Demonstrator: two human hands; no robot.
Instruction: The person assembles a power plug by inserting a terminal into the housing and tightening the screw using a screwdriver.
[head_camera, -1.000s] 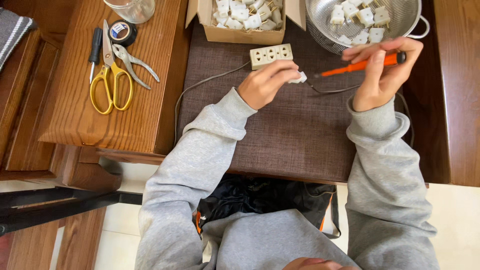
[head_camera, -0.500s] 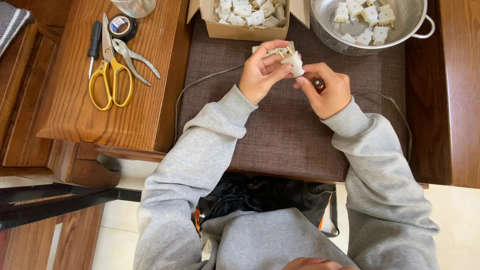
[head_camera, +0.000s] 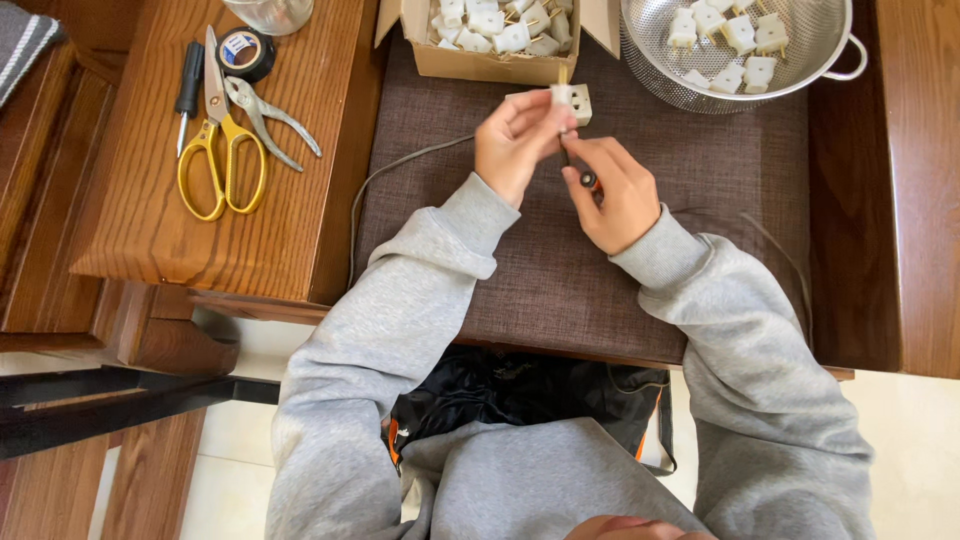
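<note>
My left hand holds a small white plug up over the brown mat, its metal prongs pointing away from me. My right hand is closed around a screwdriver. Only a bit of its dark and orange shaft shows between the fingers, aimed up at the plug's underside. The two hands touch at the fingertips. A thin grey cable runs from the mat's left edge toward my left hand.
A cardboard box of white plugs and a metal colander with more plugs stand behind the hands. On the wooden side table at left lie yellow scissors, pliers, a black tape roll and a dark-handled tool.
My right hand has come in from the right with the screwdriver, turning it from level to end-on under the plug. My left hand has lifted the plug slightly.
</note>
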